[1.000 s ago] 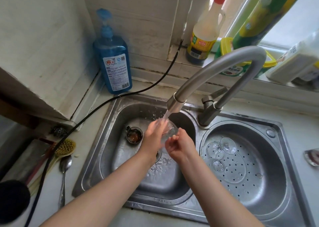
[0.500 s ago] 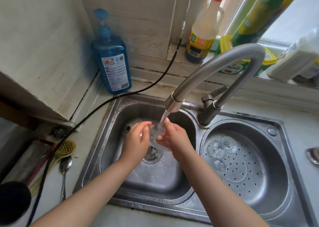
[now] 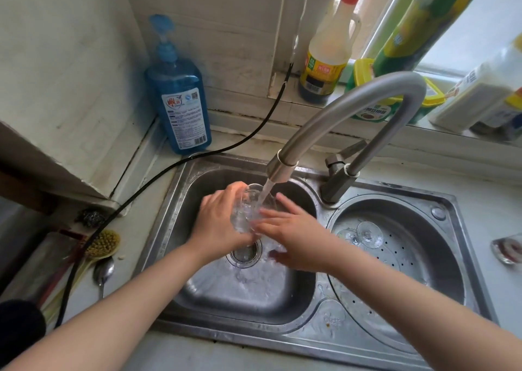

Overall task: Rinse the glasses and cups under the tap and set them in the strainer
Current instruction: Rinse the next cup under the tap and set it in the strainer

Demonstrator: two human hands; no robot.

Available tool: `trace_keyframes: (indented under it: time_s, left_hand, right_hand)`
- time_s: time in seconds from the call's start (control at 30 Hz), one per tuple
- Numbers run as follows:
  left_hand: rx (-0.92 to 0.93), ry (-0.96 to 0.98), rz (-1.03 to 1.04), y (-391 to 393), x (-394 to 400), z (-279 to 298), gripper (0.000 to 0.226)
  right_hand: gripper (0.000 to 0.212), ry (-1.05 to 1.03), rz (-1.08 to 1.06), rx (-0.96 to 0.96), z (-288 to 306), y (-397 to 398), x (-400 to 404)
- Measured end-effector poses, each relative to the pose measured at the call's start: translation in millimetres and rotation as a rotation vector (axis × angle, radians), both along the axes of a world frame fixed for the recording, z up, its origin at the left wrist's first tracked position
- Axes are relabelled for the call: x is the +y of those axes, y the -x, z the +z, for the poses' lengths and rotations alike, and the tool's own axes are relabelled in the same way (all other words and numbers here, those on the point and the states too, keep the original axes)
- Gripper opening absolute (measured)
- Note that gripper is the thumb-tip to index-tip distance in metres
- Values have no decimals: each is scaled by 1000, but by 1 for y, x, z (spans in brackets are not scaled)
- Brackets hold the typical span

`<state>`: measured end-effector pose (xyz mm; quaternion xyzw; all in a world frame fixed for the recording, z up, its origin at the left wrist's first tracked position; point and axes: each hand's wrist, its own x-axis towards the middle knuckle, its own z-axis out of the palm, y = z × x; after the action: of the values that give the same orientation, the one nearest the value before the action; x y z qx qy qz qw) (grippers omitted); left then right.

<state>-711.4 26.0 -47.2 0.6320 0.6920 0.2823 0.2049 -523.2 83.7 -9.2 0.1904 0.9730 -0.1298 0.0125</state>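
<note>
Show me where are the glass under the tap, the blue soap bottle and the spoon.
glass [image 3: 245,211]: head view, its clear wall.
blue soap bottle [image 3: 180,99]: head view, middle of its body.
spoon [image 3: 103,269]: head view, its bowl.

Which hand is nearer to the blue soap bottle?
Left. The left hand grips the glass in the basin below the blue soap bottle; the right hand is farther right.

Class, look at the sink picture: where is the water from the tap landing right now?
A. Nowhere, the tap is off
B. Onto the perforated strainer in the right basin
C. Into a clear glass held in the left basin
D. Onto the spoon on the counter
C: the stream from the tap runs into the mouth of the clear glass, which the left hand grips over the left basin.
</note>
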Motion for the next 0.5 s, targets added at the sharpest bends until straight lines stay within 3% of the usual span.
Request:
trace_keyframes:
  time_s: [0.07,0.1,0.17,0.27,0.33,0.4,0.5]
  left_hand:
    - [-25,9,-12,-4,-2,-2,95]
    - [-41,7,-3,-7,-2,-2,96]
    - [-69,-12,3,-13,-2,-3,95]
    - [-77,-29,-18,-17,-5,-1,91]
    - [-44,-25,-39,-14,-7,-1,91]
    - [-25,-36,-65,-12,-7,-1,92]
    - [-45,-16,-55,-12,-6,3,93]
  right_hand:
    - [54,-269,75,-77,-4,-12,12]
    - [54,-286,57,-71,-3,-12,10]
    - [53,-57,-25,-11,2,0,-6]
    - [67,539,-282,70,14,16,-33]
    - [72,685,-332,106,17,18,-35]
    - [67,587,-262,58,11,13,-26]
    - [56,106,-19,-50,-15,4,-3]
